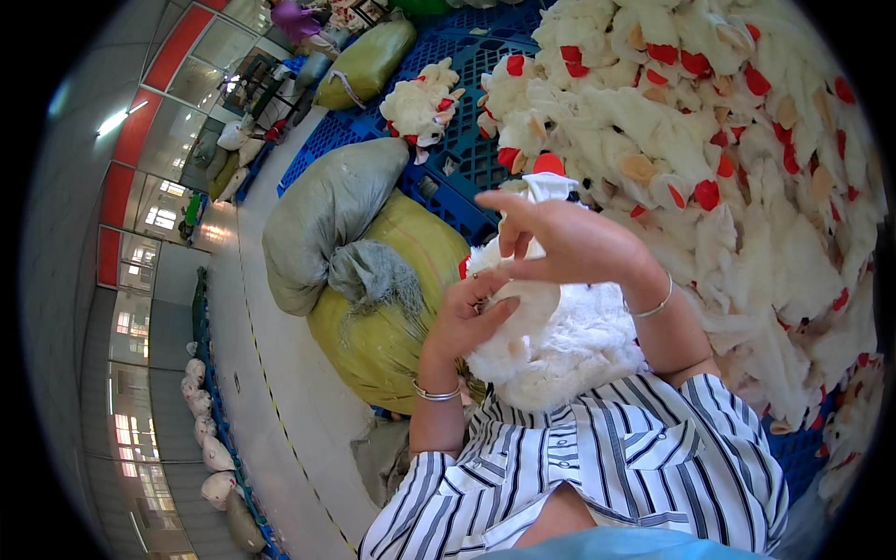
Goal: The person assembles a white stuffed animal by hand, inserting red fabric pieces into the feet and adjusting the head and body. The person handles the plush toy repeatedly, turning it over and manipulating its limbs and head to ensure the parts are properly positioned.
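Note:
A white fluffy plush skin [586, 341] with a smooth cream patch lies over my lap and chest, beneath both hands. My left hand [469, 315] is closed on its left edge, fingers bent and thumb over the cream part. Just above and to the right, my right hand [571, 238] has its index finger stretched left while the other fingers curl toward the thumb. The thumb meets the left fingertips; anything pinched there is too small to make out. Beyond the right hand, a red tip [548, 165] and white cloth stick up from the skin.
A large heap of white plush skins [672, 140] with red parts fills the right side, over blue plastic pallets [476, 65]. A smaller bunch [422, 101] lies apart. Stuffed grey [327, 215] and yellow-green sacks [373, 345] stand close at my left, beside a grey floor [252, 345].

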{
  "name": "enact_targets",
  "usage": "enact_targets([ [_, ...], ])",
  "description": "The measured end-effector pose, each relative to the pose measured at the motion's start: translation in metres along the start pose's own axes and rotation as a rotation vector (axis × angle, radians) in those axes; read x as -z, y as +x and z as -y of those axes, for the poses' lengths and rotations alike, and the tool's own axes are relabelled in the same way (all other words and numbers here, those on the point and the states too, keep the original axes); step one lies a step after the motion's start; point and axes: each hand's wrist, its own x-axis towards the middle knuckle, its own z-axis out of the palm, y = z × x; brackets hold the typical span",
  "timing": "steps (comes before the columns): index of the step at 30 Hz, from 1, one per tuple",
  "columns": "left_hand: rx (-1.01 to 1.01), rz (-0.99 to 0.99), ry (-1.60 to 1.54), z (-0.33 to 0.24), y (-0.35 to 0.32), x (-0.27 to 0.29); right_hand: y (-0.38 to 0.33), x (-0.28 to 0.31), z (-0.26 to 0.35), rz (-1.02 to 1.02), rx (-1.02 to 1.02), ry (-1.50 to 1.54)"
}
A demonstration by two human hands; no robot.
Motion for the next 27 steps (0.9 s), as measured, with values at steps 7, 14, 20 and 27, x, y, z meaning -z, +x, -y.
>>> enact_targets([
  [7, -0.042, -0.007, -0.021, -0.004, -0.001, -0.001, 0.004, 0.006, -0.004, 0.118, -0.037, -0.031],
  [14, -0.114, 0.025, 0.012, 0.004, 0.0, 0.003, 0.0, -0.013, -0.012, 0.278, -0.086, -0.002],
  [20, -0.019, 0.007, 0.036, 0.002, -0.004, 0.004, -0.002, -0.013, -0.005, 0.259, -0.077, -0.003],
  [27, -0.007, -0.004, -0.066, 0.015, -0.005, 0.005, -0.004, -0.016, -0.01, 0.205, -0.008, 0.02],
])
